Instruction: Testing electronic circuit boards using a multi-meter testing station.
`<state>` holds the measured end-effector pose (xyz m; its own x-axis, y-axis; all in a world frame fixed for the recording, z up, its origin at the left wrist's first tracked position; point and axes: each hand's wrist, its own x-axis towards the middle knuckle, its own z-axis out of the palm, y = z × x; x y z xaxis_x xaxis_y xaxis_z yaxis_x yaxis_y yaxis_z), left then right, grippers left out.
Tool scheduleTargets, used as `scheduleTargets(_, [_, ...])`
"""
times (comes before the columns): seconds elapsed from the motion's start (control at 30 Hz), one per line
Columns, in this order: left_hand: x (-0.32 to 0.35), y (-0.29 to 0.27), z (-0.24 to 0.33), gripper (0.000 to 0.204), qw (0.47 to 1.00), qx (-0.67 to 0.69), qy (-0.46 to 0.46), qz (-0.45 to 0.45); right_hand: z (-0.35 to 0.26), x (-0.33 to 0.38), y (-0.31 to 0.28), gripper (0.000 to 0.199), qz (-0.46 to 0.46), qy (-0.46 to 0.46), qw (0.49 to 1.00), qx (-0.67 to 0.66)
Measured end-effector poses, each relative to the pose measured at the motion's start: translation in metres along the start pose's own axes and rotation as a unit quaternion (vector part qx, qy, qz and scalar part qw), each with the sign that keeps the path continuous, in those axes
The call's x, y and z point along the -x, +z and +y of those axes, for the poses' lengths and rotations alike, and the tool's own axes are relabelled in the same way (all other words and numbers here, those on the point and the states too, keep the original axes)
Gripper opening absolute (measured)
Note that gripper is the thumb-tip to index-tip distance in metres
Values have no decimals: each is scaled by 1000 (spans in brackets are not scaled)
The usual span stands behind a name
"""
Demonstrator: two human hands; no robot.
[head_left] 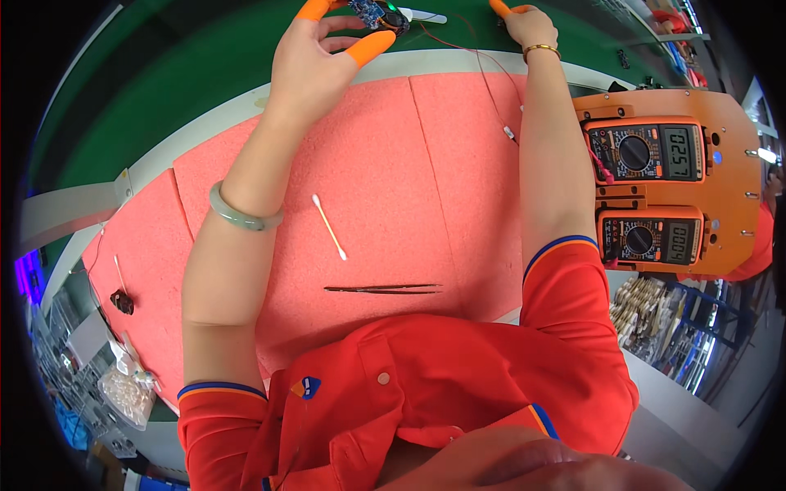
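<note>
One pair of dark tweezers lies nearest the wearer on the pink foam mat, with one cotton swab beyond it. Two orange-framed multimeters are positioned one beyond the other to the right of the right forearm. At the far side, over the green surface, the left hand, wearing two orange finger cots, grasps one circuit board; the right hand has bent fingers, contents indeterminable.
</note>
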<state>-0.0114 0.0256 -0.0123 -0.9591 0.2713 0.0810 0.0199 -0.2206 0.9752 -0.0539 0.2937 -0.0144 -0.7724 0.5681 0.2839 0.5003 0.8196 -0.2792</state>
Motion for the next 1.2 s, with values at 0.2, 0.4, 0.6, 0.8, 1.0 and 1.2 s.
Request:
scheduleTargets(0.2, [0, -1, 0, 62, 1000, 9, -1, 8, -11, 4, -11, 31, -152, 38, 981, -112])
scheduleTargets(0.4, [-1, -2, 3, 62, 999, -31, -27, 19, -36, 25, -9, 24, -232, 42, 894, -382])
scheduleTargets(0.6, [-1, -1, 8, 61, 997, -62, -36, 2, -47, 39, 3, 20, -262, 0, 819, -510])
scheduleTargets(0.8, [2, -1, -1, 61, 994, -56, 61, -75, -56, 46, -1, 21, -283, 1, 800, -530])
scheduleTargets(1.0, [29, 25, -13, 48, 903, -272, 302, -139, -67, 40, -5, 25, -265, 0, 867, -422])
scheduleTargets(1.2, [58, 43, -10, 50, 874, -264, 328, -242, -30, 19, -13, 26, -334, -283, 696, -569])
